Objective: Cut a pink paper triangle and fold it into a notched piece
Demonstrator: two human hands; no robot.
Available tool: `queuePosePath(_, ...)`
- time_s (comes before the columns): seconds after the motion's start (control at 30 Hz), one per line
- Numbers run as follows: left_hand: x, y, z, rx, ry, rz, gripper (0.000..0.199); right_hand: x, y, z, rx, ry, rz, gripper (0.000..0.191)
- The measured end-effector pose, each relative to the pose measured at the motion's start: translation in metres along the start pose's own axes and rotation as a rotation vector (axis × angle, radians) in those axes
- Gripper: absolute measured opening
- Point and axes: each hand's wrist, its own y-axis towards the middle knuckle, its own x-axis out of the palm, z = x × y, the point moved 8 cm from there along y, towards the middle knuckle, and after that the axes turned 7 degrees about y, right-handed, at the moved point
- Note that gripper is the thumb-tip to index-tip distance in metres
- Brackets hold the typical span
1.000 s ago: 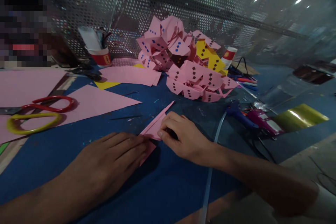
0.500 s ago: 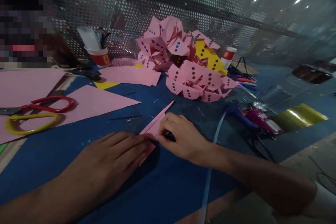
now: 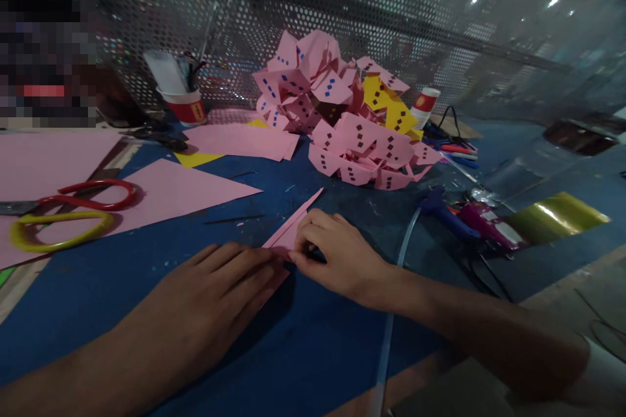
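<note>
Folded pink paper (image 3: 288,234) held by both hands on the table (image 3: 332,352).
Its long axis is angled forward and rightward from beneath the flat, outstretched fingers of the left hand (image 3: 210,293); its right edge is pinched by the nearly closed fingers of the right hand (image 3: 337,254).

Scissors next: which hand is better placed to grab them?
Probably the left hand: the scissors lie on its side, farther from the right hand. Both hands touch the folded paper, so the left must lift off first.
</note>
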Motion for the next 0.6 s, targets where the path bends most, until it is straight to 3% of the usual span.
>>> queuePosePath(0.6,0.0049,0.0,-0.0008,-0.039,-0.069,-0.037,0.037,0.0004,0.0003,-0.0032,-0.023,-0.037,-0.037,0.018)
